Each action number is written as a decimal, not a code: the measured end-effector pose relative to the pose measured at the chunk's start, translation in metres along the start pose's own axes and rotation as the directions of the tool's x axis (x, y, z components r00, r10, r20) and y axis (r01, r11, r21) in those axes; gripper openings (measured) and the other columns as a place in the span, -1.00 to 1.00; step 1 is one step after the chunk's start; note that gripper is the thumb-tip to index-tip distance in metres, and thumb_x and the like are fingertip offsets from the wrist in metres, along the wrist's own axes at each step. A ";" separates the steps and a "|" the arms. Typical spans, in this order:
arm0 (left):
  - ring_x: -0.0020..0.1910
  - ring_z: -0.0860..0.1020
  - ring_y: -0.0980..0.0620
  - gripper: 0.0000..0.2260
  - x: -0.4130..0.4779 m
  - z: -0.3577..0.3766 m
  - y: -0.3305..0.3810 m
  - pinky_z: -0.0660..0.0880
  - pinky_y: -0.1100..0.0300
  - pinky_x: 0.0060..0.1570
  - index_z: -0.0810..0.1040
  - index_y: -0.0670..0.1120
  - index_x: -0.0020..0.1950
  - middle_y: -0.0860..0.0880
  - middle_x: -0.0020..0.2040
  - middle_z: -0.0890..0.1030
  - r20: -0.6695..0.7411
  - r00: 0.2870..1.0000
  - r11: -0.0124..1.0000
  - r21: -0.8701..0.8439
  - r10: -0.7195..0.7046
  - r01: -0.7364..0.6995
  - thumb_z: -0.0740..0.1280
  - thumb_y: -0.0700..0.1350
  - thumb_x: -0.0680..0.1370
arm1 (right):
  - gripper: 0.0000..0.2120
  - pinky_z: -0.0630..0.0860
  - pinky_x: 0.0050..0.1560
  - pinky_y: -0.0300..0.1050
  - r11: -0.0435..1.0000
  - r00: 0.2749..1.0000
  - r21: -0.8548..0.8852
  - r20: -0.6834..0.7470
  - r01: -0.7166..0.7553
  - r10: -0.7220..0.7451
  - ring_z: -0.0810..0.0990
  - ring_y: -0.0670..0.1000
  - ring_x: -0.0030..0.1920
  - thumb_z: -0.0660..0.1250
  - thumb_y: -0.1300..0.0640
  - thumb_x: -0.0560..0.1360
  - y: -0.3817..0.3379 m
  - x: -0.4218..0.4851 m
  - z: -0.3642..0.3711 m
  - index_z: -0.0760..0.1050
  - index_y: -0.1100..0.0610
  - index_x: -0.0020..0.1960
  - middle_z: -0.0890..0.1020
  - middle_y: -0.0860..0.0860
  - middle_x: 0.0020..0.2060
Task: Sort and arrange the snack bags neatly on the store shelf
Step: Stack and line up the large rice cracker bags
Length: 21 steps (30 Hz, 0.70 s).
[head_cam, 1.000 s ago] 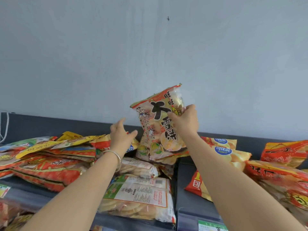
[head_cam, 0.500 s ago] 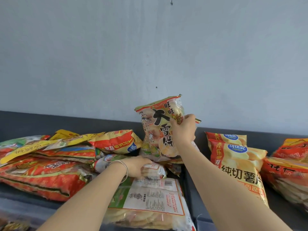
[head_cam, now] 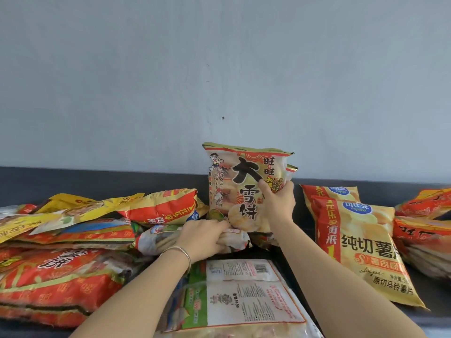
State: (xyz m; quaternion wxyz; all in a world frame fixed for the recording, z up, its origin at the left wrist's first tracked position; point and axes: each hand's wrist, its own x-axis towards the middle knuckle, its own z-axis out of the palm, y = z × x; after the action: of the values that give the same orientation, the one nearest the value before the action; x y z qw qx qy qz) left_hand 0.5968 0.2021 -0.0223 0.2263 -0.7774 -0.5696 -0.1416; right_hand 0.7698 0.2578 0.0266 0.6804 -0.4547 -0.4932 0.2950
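Observation:
My right hand (head_cam: 277, 204) grips the right edge of a rice cracker bag (head_cam: 234, 181) with big black characters, holding it upright against the back wall of the dark shelf (head_cam: 302, 254). My left hand (head_cam: 206, 236), with a bangle at the wrist, grips a small white snack bag (head_cam: 156, 241) lying flat just below the upright bag. In front of both lies a large bag (head_cam: 244, 296) back side up, showing a white label and barcode.
A heap of red and yellow bags (head_cam: 61, 240) fills the left of the shelf. Two yellow potato chip bags (head_cam: 361, 250) lean at the right, with more red bags (head_cam: 424, 225) beyond them. A plain grey wall (head_cam: 219, 69) rises behind.
My left hand dropped from the air onto the small white bag and took hold of it. My right hand lowered the rice cracker bag and turned it upright, facing me.

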 end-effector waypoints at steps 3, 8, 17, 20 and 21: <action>0.03 0.56 0.05 -0.69 0.002 -0.013 -0.009 0.39 0.19 -0.28 0.36 0.16 0.23 0.14 0.09 0.57 -0.126 0.992 0.998 -0.055 0.030 -0.037 0.25 0.15 0.51 | -0.66 0.51 -0.05 -0.09 0.997 0.996 0.022 -0.049 0.079 -0.077 0.57 -0.01 -0.03 0.42 0.01 0.47 -0.011 0.008 -0.006 0.32 0.01 0.11 0.53 -0.08 -0.08; -0.15 0.46 0.21 -0.67 0.003 -0.037 -0.018 0.25 0.38 -0.39 0.38 0.16 0.22 0.26 -0.04 0.48 -0.193 0.978 0.956 -0.292 -0.077 0.017 0.31 0.13 0.49 | -0.66 0.50 -0.06 -0.05 0.998 0.993 0.043 -0.112 0.051 -0.046 0.55 0.04 -0.03 0.40 -0.02 0.48 -0.020 0.022 -0.021 0.33 0.07 0.11 0.53 0.00 -0.03; 0.13 0.52 0.02 -0.60 0.009 -0.060 -0.030 0.47 0.03 0.16 0.47 0.02 0.24 0.03 0.14 0.58 -0.147 0.958 0.706 -0.705 -0.248 0.074 0.45 -0.11 0.44 | -0.71 0.56 -0.02 0.03 0.996 0.987 0.043 -0.144 0.082 -0.075 0.58 0.07 0.00 0.38 0.00 0.50 -0.037 0.030 -0.028 0.31 0.05 0.07 0.53 -0.03 -0.08; 0.11 0.54 0.08 -0.65 0.010 -0.070 -0.033 0.46 0.18 0.15 0.51 -0.01 0.18 0.03 0.12 0.60 -0.189 0.940 0.606 -0.795 -0.285 0.024 0.46 -0.17 0.43 | -0.69 0.57 0.05 0.13 0.996 0.990 -0.009 -0.106 0.090 -0.090 0.59 0.10 0.02 0.38 -0.01 0.50 -0.038 0.028 -0.026 0.32 0.06 0.09 0.55 0.00 -0.05; 0.08 0.56 0.16 -0.68 0.009 -0.073 -0.033 0.46 0.30 0.09 0.52 0.03 0.12 0.08 0.08 0.61 -0.200 0.936 0.552 -0.834 -0.290 -0.007 0.45 -0.21 0.43 | -0.69 0.57 0.06 0.16 0.997 0.993 -0.021 -0.087 0.079 -0.080 0.59 0.11 0.02 0.38 -0.01 0.50 -0.037 0.027 -0.025 0.32 0.06 0.10 0.55 0.02 -0.03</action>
State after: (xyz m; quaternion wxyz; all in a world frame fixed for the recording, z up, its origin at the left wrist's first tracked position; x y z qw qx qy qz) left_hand 0.5712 0.1806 0.0510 -0.0872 -0.7099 -0.4548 -0.5307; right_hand 0.8007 0.2576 0.0688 0.7088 -0.4532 -0.4830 0.2429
